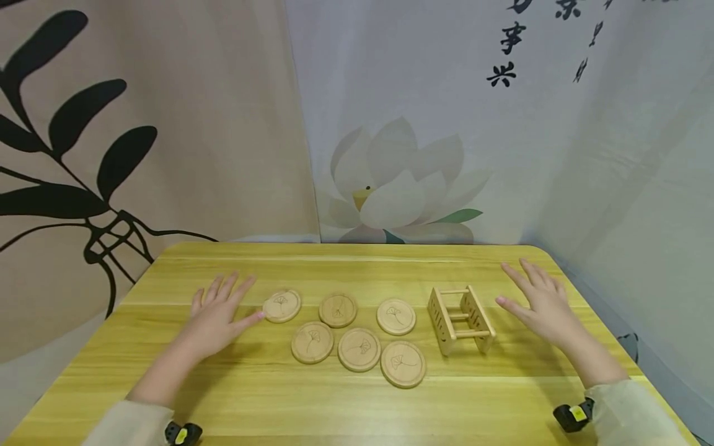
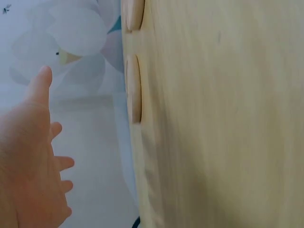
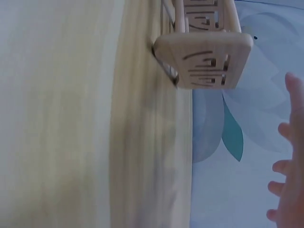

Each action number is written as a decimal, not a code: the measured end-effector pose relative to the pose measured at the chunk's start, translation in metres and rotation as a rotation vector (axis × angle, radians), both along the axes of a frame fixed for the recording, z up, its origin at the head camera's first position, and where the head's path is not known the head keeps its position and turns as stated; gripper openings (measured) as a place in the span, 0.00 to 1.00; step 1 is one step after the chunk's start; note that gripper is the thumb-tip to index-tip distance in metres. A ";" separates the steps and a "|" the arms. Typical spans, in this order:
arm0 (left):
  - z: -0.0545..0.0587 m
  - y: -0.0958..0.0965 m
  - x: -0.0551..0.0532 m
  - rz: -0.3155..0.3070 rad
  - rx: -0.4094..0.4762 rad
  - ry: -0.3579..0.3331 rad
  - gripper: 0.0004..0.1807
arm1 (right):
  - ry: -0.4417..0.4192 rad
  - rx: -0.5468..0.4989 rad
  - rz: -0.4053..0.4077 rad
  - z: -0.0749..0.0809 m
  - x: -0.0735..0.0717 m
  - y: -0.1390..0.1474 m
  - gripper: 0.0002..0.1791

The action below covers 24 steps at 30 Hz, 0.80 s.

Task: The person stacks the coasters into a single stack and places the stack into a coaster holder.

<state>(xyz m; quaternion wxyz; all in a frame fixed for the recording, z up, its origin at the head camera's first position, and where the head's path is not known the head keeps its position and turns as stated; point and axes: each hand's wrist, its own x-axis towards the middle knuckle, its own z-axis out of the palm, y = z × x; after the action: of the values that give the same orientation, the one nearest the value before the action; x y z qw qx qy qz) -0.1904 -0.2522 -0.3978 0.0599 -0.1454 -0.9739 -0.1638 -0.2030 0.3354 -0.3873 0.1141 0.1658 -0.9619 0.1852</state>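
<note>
Several round wooden coasters with engraved plant designs lie flat on the table in two loose rows; one coaster [image 1: 281,306] is nearest my left hand [image 1: 214,319], whose spread fingers hover above the wood, the thumb overlapping that coaster's edge in the head view. To the right of the coasters stands a small wooden rack [image 1: 461,319] with slotted side panels joined by dowels. My right hand [image 1: 543,306] is held in the air to the right of the rack, fingers spread and holding nothing. In the right wrist view the rack's cut-out side panel [image 3: 204,61] faces that hand.
The wooden table [image 1: 251,402] has rounded far corners. Behind it hangs a pale cloth backdrop [image 1: 234,124] printed with leaves, a lotus and black characters. A black band with a small device [image 1: 574,415] sits on each wrist.
</note>
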 end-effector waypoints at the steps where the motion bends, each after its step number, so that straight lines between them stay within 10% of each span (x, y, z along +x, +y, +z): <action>1: -0.001 0.003 0.001 -0.007 0.003 0.006 0.43 | 0.000 -0.015 0.001 -0.001 0.000 -0.001 0.40; 24: -0.023 0.053 0.007 -0.120 0.206 0.016 0.44 | -0.053 -0.377 0.070 -0.029 0.003 -0.014 0.31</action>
<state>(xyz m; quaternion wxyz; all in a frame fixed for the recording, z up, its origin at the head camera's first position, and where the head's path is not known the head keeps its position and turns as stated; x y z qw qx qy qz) -0.1831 -0.1989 -0.4209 0.0723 -0.1980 -0.9409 -0.2651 -0.1999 0.3210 -0.4163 0.1113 0.1699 -0.9064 0.3704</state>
